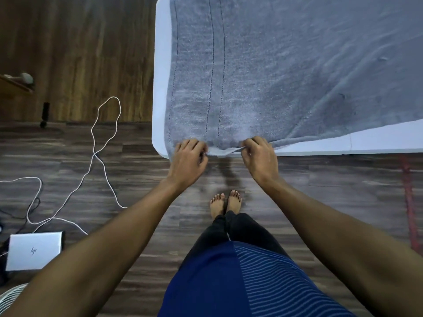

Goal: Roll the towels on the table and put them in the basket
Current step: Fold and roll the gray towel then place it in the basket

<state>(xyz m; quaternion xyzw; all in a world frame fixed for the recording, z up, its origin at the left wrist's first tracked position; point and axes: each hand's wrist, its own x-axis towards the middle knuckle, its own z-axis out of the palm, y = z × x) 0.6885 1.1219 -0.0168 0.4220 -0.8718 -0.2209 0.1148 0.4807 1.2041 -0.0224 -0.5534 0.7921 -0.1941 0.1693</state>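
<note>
Fingers (191,144) of the left hand (188,159) curl downward and pinch the near hem of a grey towel (286,65). Just beside it, the right hand (259,157) does the same, its fingers (253,144) bent over the hem and gripping it. A short span of towel edge is stretched between the two hands.

Both hands are seen from the back, knuckles up, near the left corner of the white table (161,88) on its near side. Both forearms are bare. They reach forward from the bottom of the view, one from the lower left and one from the lower right, drawing closer together toward the table edge.

The towel lies spread flat over most of the table. Dark stitched lines run along its left side, and shallow creases fan out from the right hand. A strip of bare table shows along the left and near edges.

Below the hands, bare feet (225,202) stand on a dark wood-pattern floor (137,179). On the floor to the left lie a looping white cable (94,154) and a closed silver laptop (34,250).
</note>
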